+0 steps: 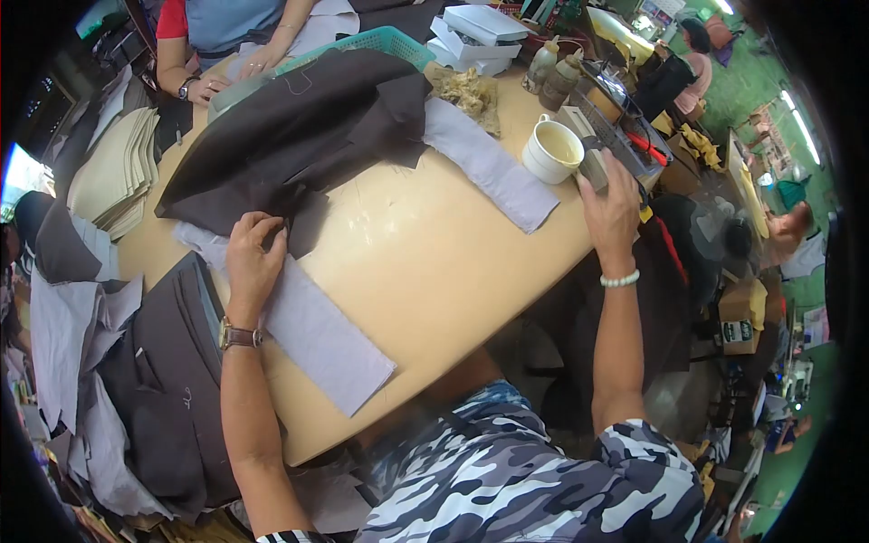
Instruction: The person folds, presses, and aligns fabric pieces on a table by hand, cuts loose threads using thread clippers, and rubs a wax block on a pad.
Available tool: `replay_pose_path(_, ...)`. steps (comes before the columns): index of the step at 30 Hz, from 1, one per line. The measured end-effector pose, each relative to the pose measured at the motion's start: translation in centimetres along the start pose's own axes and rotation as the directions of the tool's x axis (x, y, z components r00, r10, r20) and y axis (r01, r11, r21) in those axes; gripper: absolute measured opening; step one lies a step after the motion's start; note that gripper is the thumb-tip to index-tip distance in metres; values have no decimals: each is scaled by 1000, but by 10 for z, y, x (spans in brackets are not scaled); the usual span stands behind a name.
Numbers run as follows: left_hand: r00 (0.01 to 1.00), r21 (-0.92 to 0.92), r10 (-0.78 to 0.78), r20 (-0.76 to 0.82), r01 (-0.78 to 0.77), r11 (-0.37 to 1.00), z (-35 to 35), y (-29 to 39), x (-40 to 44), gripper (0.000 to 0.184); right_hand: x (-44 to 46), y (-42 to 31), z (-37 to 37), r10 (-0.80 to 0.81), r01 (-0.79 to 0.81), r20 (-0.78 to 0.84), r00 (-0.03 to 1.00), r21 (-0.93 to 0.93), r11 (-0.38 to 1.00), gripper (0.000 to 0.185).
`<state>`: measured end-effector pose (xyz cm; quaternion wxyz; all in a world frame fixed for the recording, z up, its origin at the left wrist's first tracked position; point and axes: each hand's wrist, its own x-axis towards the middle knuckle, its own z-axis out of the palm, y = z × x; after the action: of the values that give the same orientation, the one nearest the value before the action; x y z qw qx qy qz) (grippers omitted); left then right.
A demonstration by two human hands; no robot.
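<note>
My left hand [254,258] has its fingers curled together at the lower edge of a dark brown fabric piece [299,127], which spreads in folds over the far part of the table. A pale lilac strip [326,335] lies beneath this hand and reaches toward the near table edge. At the right edge of the table, my right hand [611,206] has its thumb and fingers around the near end of a greyish block [593,168]. Directly left of it stands a white cup [552,152] with pale yellowish contents. Another lilac strip [493,167] extends from under the dark fabric.
Across the table [434,262], a person's hands [240,72] rest near a green basket [380,43]. White boxes [475,36], bottles [559,77] and a tool tray [625,136] stand at the back right. Fabric stacks [172,380] and pale panels [118,172] line the left.
</note>
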<state>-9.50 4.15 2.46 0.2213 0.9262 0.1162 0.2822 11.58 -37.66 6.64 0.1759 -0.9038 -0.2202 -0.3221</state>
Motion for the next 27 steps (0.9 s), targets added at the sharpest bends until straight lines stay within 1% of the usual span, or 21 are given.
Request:
replay_pose_path(1,1000,-1,0,-2,0,1000,0,0,0,16,13,-4,1,-49,50,25,998,-12,999,54)
replay_pose_path(4,1000,-16,-9,-11,9,1000,0,0,-1,15,41,-12,5,-61,105,223,973,-192,976,60)
replay_pose_path(7,999,-41,-31,-21,30,999,0,0,0,14,55,-4,22,6,84,328,945,-261,962,69)
replay_pose_path(10,999,-60,-45,-26,43,997,1,-1,-1,14,62,-3,27,52,83,421,906,-297,951,73)
replay_pose_path(13,998,-79,-53,-29,51,996,1,-1,-1,13,64,-5,24,105,70,516,850,-308,949,69)
replay_pose_path(15,997,-97,-64,-34,60,993,1,-2,-1,13,61,4,25,-16,84,302,953,-216,973,52)
replay_pose_path(16,997,-109,-75,-33,71,992,1,-3,-1,13,58,10,25,-68,100,183,981,-171,980,44)
replay_pose_path(19,994,-145,-108,-17,104,984,3,-5,0,13,52,19,20,-169,181,70,983,-222,958,19)
replay_pose_path(22,991,-185,-137,1,135,973,2,-6,1,14,42,15,14,-172,225,219,960,-248,942,21)
replay_pose_path(23,990,-201,-141,5,139,970,3,-8,1,14,40,12,14,-173,237,243,954,-264,935,20)
replay_pose_path(24,986,-255,-165,26,166,952,5,-13,1,16,39,8,13,-178,252,269,947,-271,929,20)
replay_pose_path(25,990,-249,-141,26,143,958,2,-12,1,16,39,2,14,-188,271,293,937,-273,923,20)
replay_pose_path(26,990,-265,-137,28,140,954,1,-14,1,17,40,-7,15,-197,277,306,932,-247,929,20)
replay_pose_path(27,991,-280,-133,29,135,950,2,-19,1,18,42,-25,9,-223,296,353,909,-167,940,20)
